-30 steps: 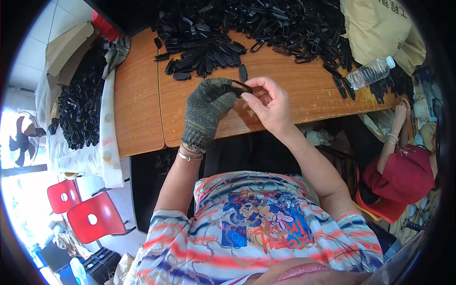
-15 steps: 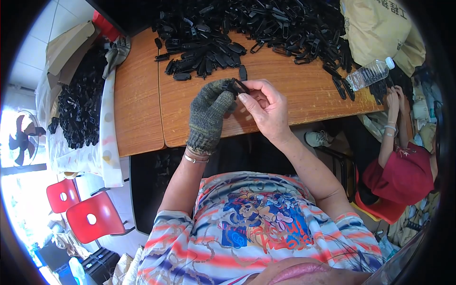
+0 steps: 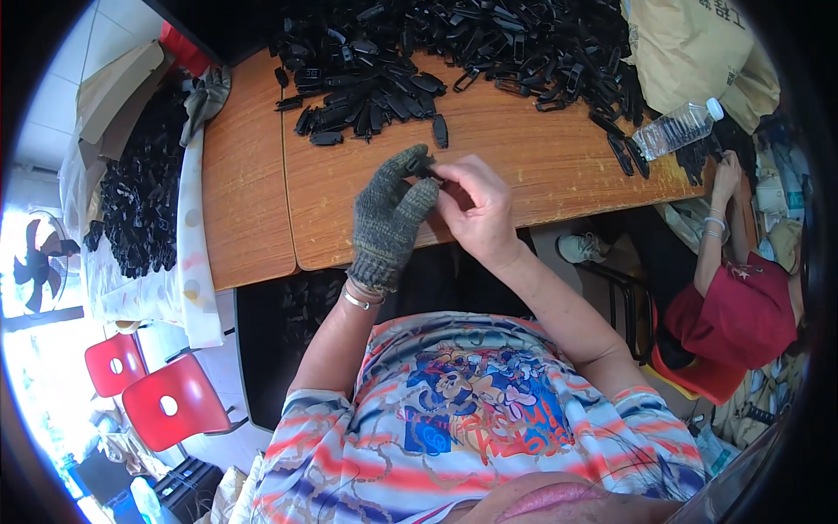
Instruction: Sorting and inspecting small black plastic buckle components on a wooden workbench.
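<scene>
My left hand (image 3: 388, 214), in a dark green knitted glove, pinches a small black plastic part (image 3: 421, 166) between thumb and fingers above the table's near side. Bare, my right hand (image 3: 480, 210) meets it from the right, its thumb and fingertips closed on the same part's other side. The fingers cover much of the part, so its exact kind does not show. Just beyond the hands lies a single flat black plastic piece (image 3: 440, 131). Farther back spreads a big heap of similar black pieces (image 3: 375, 96), some solid and some frame-like.
At right on the wooden table (image 3: 349, 192) are a clear plastic bottle (image 3: 676, 131) and a tan sack (image 3: 694, 52). A co-worker in a dark red top (image 3: 738, 314) handles black pieces there. More black parts (image 3: 140, 192) fill an open bag at left, near red chairs (image 3: 175, 402).
My right fingers have closed in on the black part and now cover more of it. The frame-like piece that stuck out between the hands no longer shows clearly.
</scene>
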